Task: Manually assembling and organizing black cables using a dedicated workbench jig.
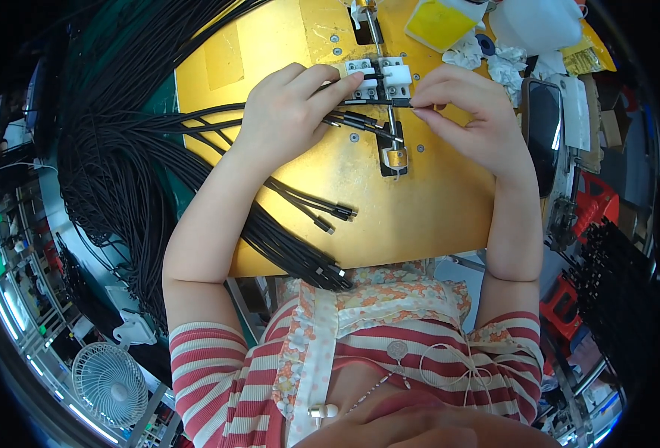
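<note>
My left hand (289,112) is closed over several black cables, their plug ends (356,119) sticking out past its fingers. Its index fingertip rests at a fixture with white blocks (397,75), where a black cable piece lies across. My right hand (471,112) pinches the black cable connector (402,103) between thumb and fingers, just below the right-hand block. That connector's cable runs leftward toward my left hand. A metal rod (378,37) passes through the fixture, and a brass-coloured fitting (395,158) sits at its near end. My palm hides part of the cables.
The fixture stands on a gold-coloured plate (434,216). A large heap of black cables (113,172) lies at left, with a loose bundle of plugs (330,272) at the plate's front edge. A phone (541,127), crumpled paper (505,67) and a yellow-and-white container (442,22) sit at right.
</note>
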`<act>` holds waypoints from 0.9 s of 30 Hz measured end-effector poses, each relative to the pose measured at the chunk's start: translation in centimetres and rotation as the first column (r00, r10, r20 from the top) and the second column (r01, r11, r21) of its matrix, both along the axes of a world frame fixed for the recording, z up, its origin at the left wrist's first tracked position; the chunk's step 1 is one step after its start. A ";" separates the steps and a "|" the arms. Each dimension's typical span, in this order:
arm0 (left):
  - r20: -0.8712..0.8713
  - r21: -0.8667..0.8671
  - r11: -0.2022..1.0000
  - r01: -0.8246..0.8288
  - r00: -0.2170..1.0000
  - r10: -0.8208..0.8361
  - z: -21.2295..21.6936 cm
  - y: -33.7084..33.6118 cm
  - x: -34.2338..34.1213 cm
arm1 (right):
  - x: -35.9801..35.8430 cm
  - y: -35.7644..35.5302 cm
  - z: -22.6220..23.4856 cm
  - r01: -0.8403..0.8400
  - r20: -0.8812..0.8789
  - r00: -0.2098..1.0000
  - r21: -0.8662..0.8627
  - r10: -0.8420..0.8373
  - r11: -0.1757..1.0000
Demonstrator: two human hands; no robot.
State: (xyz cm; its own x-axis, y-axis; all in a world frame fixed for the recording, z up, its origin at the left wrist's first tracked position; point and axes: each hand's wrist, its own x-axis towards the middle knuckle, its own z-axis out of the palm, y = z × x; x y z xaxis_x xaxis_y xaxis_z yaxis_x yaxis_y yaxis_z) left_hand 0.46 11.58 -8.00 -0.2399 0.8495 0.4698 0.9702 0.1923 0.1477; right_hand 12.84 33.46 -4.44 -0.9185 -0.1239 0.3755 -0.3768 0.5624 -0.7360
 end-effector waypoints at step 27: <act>0.377 -0.088 0.992 0.086 0.925 -0.047 2.5 -1.1 1.4 | -0.4 -3.1 -1.1 0.123 -0.048 0.990 -0.150 -0.132 0.981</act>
State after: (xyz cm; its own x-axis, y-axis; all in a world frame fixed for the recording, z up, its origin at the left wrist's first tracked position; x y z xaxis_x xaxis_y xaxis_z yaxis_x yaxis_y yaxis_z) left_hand 1.89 10.53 -5.55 -0.3227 0.9078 0.2678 0.8591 0.1623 0.4854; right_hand 12.47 30.34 -5.56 -0.8996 0.0532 0.4335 -0.3529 0.4964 -0.7931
